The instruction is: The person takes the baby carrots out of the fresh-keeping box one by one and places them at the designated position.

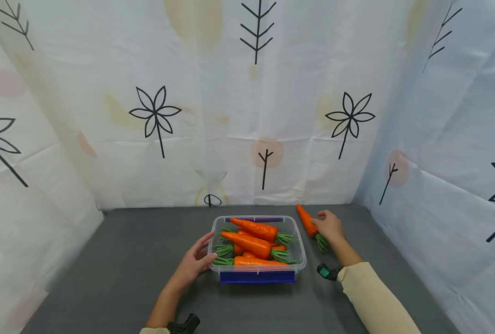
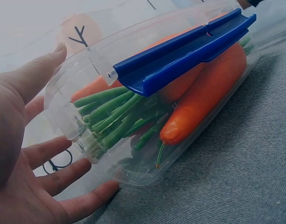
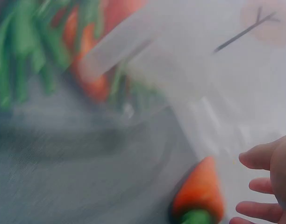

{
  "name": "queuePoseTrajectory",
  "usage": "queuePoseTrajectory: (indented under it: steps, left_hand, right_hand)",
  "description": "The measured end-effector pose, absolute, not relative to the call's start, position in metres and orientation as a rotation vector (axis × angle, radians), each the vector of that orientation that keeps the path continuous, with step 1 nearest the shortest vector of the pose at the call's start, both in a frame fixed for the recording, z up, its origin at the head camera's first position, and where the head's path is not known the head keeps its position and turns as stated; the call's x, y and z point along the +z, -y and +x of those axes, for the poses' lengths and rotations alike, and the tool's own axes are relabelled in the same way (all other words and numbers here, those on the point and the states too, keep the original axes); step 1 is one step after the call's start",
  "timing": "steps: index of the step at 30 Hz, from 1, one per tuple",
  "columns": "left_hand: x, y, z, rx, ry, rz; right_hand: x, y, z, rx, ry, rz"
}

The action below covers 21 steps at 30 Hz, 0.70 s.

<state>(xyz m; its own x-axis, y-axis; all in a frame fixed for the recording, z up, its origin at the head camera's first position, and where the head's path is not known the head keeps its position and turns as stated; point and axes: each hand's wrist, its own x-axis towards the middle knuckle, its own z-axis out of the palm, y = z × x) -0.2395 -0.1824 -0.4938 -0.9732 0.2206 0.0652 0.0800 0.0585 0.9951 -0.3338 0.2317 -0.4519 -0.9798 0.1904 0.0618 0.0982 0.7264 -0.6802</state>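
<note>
A clear plastic container [image 1: 299, 253] with blue latches stands on the grey table, holding several orange carrots [image 1: 247, 244] with green stems. My left hand [image 1: 195, 262] is at its left side, thumb near the rim and fingers spread along the wall, as the left wrist view shows [image 2: 45, 172]. One loose carrot [image 1: 307, 220] lies on the table right of the container, its tip pointing away and its stems toward me. Beside and partly over that carrot is my right hand [image 1: 331, 227]; the right wrist view shows its fingers [image 3: 260, 210] extended and apart from the carrot [image 3: 201, 193].
The grey table [image 1: 138, 260] runs back to a white patterned cloth [image 1: 230, 93] that hangs behind and on both sides. A blue latch [image 1: 257, 277] hangs down on the container's near side. A black strap device [image 1: 328, 272] sits at the right wrist.
</note>
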Motion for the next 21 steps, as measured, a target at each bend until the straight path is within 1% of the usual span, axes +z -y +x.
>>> queuePoseTrajectory:
  steps: [6, 15, 21]
  left_hand:
    - [-0.494, 0.183, -0.239, 2.066, -2.200, 0.328]
    - [-0.494, 0.184, -0.239, 2.065, -2.207, 0.336]
    - [-0.493, 0.183, -0.238, 2.068, -2.207, 0.336]
  right_hand:
    - [-0.422, -0.220, -0.338, 1.190, 2.739, -0.166]
    - [-0.385, -0.186, -0.333, 1.338, 2.675, 0.109]
    - [-0.370, -0.163, -0.327, 1.476, 2.695, 0.246]
